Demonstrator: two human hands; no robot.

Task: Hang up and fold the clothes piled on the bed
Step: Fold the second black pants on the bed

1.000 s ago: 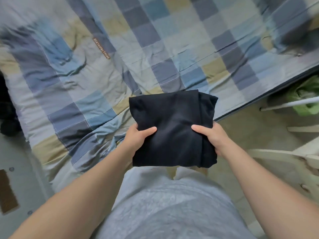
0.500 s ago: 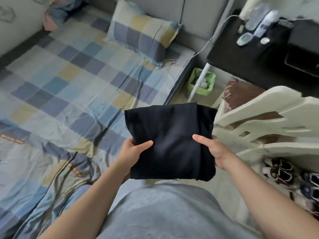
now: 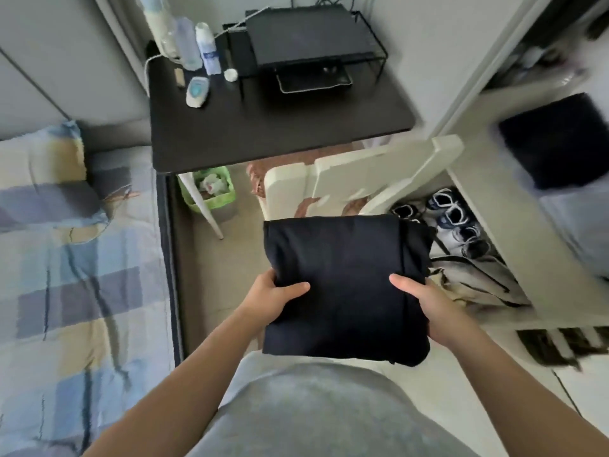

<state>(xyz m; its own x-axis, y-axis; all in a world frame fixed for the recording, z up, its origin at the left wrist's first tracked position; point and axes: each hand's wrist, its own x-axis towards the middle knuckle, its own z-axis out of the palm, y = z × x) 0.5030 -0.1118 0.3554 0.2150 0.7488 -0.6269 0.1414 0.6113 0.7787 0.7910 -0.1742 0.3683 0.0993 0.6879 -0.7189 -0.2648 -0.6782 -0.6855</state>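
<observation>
A folded black garment (image 3: 346, 282) is held flat in front of me, above the floor beside the bed. My left hand (image 3: 273, 296) grips its left edge with the thumb on top. My right hand (image 3: 425, 303) grips its right edge the same way, fingers hidden underneath. The bed with its checked blue and yellow cover (image 3: 82, 291) lies to my left. At the right an open wardrobe shelf (image 3: 487, 206) holds another folded dark garment (image 3: 557, 140), blurred.
A black desk (image 3: 280, 127) with bottles and a wire rack stands ahead. Under it sits a green bin (image 3: 216, 196). A cream chair (image 3: 359, 173) stands between desk and wardrobe. Shoes (image 3: 454, 222) and a bag (image 3: 474, 282) lie on the wardrobe's bottom.
I have turned to the right, away from the bed, carrying the black garment; desk, chair and wardrobe have come into view. Both hands keep the same grip.
</observation>
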